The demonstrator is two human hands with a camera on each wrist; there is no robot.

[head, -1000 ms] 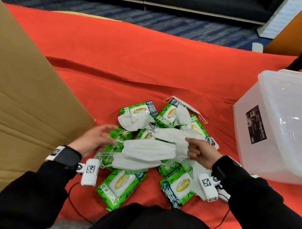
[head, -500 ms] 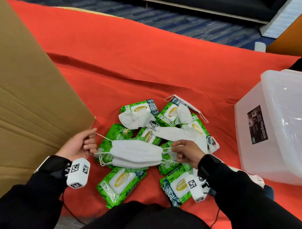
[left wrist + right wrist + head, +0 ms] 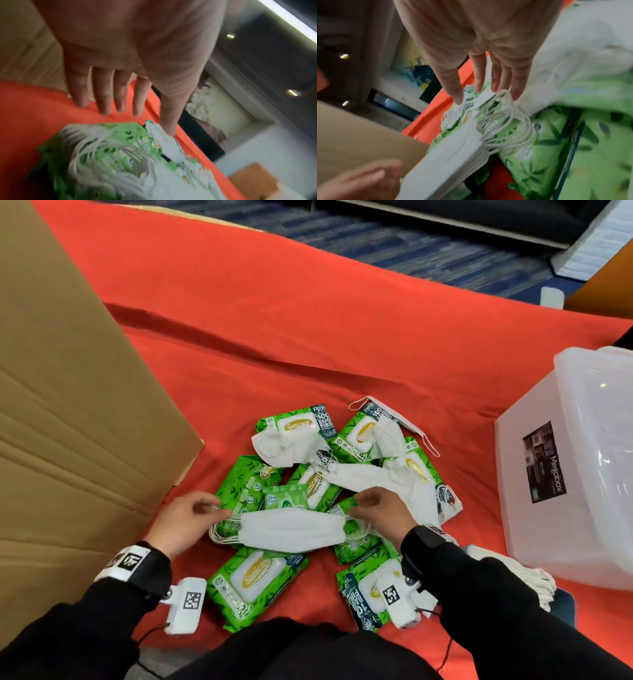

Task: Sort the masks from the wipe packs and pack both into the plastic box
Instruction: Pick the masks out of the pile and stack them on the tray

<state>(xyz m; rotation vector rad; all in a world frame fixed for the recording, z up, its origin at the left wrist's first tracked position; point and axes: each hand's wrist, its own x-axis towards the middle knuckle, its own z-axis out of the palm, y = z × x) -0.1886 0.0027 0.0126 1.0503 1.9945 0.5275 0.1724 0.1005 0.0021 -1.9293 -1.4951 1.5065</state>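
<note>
A stack of white masks (image 3: 291, 530) lies flat across several green wipe packs (image 3: 253, 580) on the red cloth. My left hand (image 3: 212, 508) hovers at the stack's left ear loops (image 3: 96, 142), fingers straight and spread, holding nothing. My right hand (image 3: 356, 505) is at the right end, fingers straight, with the loops (image 3: 503, 112) brushing its fingertips (image 3: 516, 94). Loose masks (image 3: 376, 474) lie over the far packs. The clear plastic box (image 3: 565, 474) stands to the right.
A large cardboard sheet (image 3: 68, 405) leans along the left. Another bundle of white masks (image 3: 513, 577) lies by the box's near corner, beside my right sleeve. Bare red cloth (image 3: 308, 337) stretches beyond the pile to a blue carpet.
Half a second ago both hands pinched the stack's ear loops and pulled them taut. Now the loops hang slack, the stack rests on the packs, and both hands have straightened fingers at its ends.
</note>
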